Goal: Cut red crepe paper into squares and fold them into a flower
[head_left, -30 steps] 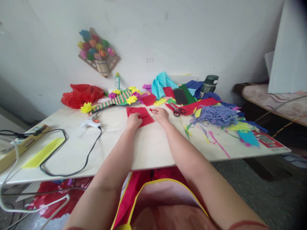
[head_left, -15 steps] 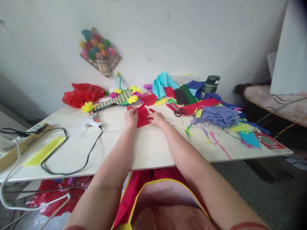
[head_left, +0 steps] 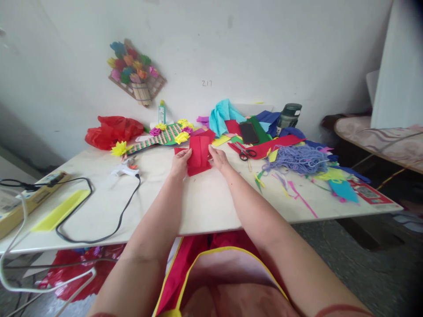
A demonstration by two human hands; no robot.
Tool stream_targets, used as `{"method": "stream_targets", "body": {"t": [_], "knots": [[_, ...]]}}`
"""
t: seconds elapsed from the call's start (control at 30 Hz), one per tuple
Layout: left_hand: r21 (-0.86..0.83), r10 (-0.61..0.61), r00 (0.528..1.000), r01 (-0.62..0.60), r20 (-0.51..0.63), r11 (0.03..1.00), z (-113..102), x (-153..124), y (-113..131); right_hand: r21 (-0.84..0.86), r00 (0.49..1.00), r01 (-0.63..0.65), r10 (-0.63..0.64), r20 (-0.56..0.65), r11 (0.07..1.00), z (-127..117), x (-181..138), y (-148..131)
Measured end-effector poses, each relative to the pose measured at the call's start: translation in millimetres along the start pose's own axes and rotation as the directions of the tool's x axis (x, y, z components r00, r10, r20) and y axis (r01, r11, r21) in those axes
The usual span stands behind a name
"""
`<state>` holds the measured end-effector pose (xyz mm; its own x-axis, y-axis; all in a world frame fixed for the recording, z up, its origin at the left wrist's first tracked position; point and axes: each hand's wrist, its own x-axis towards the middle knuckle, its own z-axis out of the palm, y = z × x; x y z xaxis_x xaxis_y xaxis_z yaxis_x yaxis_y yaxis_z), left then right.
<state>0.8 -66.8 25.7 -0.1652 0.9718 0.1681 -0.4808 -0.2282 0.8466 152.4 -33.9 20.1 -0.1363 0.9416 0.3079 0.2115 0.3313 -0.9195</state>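
Between my two hands a creased piece of red crepe paper (head_left: 199,152) is held up by its sides, slightly above the table. My left hand (head_left: 181,163) grips its left edge, thumb on the near face. At the right edge, my right hand (head_left: 218,157) pinches it with the thumb in front. More red paper shows below and behind the held piece. Scissors with black handles (head_left: 247,153) lie to the right of my right hand. Left of my hands is a green panel with pale sticks (head_left: 165,135), trimmed with yellow and purple paper flowers.
A white glue gun (head_left: 125,170) with a black cord lies on the left, near a power strip (head_left: 36,196). On the right are purple yarn (head_left: 299,159), a dark phone (head_left: 249,133), a green bottle (head_left: 290,116) and paper scraps. Behind stands a glue bottle (head_left: 161,112).
The red paper was low on the table under my fingers; now a piece of it is raised and stretched upright between both hands.
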Motion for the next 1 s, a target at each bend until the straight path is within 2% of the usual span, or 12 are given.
{"method": "stream_targets", "body": {"t": [0.1, 0.17, 0.37, 0.5, 0.73, 1.0], "knots": [[0.019, -0.041, 0.999, 0.041, 0.009, 0.999, 0, -1, -1, 0.225, 0.994, -0.111, 0.111, 0.01, 0.968, -1, -1, -4], [0.031, -0.051, 0.999, 0.051, 0.011, 0.998, 1, -1, -1, 0.296, 0.989, -0.144, 0.143, 0.025, 0.944, -1, -3, -8], [0.032, -0.074, 0.997, 0.074, 0.008, 0.997, -1, -1, -3, 0.22, 0.997, -0.081, 0.078, 0.02, 0.972, -1, -7, -13], [0.045, -0.074, 0.997, 0.073, 0.02, 0.996, -6, 3, -7, 0.214, 0.996, -0.086, 0.086, 0.008, 0.973, -1, -7, -12], [0.082, -0.095, 0.99, 0.087, 0.102, 0.993, -8, 3, -9, 0.292, 0.993, -0.116, 0.107, 0.045, 0.949, 0, -6, -10], [0.091, -0.126, 0.984, 0.115, 0.127, 0.989, -7, 3, -10, 0.407, 0.982, -0.189, 0.162, 0.101, 0.894, 0, -9, -15]]}}
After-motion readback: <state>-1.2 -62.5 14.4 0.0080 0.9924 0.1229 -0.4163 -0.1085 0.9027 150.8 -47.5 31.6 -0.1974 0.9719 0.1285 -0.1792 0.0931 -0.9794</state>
